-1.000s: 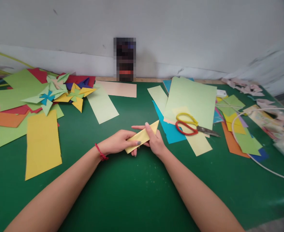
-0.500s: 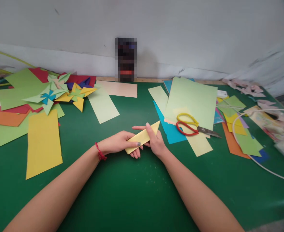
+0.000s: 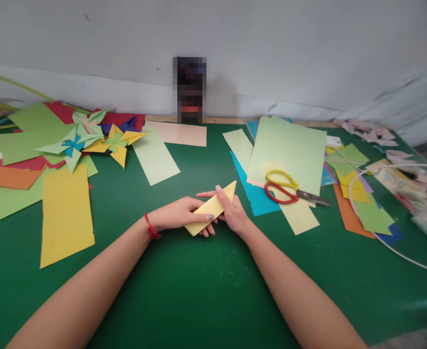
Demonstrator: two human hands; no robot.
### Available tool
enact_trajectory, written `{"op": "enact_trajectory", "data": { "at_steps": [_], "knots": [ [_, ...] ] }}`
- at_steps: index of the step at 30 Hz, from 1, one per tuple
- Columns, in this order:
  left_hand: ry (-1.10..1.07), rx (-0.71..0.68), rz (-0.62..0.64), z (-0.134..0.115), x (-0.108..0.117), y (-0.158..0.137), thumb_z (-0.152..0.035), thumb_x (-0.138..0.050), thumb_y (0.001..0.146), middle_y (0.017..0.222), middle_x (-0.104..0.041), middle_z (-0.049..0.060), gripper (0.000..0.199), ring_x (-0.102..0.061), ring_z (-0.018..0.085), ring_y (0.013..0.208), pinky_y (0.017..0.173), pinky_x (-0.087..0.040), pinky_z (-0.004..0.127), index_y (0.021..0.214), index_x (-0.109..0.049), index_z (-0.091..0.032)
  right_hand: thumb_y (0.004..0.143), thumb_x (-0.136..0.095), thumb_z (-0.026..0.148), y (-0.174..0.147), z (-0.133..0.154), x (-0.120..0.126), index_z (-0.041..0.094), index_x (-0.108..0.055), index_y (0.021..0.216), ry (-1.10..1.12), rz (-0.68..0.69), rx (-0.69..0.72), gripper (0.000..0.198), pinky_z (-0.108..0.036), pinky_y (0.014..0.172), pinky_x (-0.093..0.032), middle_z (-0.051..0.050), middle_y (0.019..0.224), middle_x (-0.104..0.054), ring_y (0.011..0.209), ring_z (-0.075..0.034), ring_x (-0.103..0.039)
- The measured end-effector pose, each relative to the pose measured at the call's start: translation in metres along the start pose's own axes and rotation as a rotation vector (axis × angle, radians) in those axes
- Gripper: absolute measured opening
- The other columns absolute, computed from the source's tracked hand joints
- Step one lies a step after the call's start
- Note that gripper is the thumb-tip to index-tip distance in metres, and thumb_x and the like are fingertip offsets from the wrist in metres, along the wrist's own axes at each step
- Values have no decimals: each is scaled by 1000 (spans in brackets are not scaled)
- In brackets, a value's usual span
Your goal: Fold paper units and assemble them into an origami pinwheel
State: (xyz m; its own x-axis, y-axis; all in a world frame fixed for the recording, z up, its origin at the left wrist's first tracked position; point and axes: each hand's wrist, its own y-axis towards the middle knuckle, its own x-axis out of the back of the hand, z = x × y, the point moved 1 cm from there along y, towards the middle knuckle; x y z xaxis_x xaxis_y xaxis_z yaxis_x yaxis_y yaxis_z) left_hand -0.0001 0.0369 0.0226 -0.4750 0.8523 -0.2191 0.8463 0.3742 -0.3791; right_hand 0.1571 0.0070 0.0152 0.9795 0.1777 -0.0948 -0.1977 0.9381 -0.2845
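A folded strip of pale yellow paper (image 3: 208, 211) is held above the green table between both hands. It slants up to the right and ends in a pointed corner. My left hand (image 3: 179, 213), with a red cord bracelet at the wrist, grips the lower left part, thumb on top and fingers underneath. The upper right part is pinched by my right hand (image 3: 234, 212), its thumb lying across the paper and its index finger stretched out behind. Parts of the fingers under the paper are hidden.
Scissors (image 3: 282, 186) with yellow and red handles lie on paper sheets to the right. Folded paper flowers (image 3: 115, 142) and coloured sheets cover the left, with a yellow sheet (image 3: 67, 218) nearest. A blurred dark upright object (image 3: 190, 89) leans on the wall. White cable (image 3: 351, 194) loops at right.
The folded paper has shifted slightly left, its lower left end a little lower. Both hands still hold it; the thumbs have moved only slightly.
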Motion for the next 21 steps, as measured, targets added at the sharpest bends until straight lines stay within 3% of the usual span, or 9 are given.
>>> {"op": "enact_trajectory", "data": {
  "at_steps": [11,21],
  "knots": [
    [-14,5,-36,3,-3,2,-47,-45,86,91,-69,12,39,-67,17,75,69,-54,29,87,-64,-13,86,-39,53,0,-10,0,13,-63,111,-39,83,-16,53,-18,40,-33,1,51,-51,44,-8,-46],
    [-23,-14,62,1,0,0,-39,-50,86,97,-68,12,30,-66,18,82,73,-52,30,93,-61,-13,85,-39,54,0,0,0,12,-68,102,-15,61,-36,54,-17,36,-27,2,50,-48,41,-6,-39]
  ]
}}
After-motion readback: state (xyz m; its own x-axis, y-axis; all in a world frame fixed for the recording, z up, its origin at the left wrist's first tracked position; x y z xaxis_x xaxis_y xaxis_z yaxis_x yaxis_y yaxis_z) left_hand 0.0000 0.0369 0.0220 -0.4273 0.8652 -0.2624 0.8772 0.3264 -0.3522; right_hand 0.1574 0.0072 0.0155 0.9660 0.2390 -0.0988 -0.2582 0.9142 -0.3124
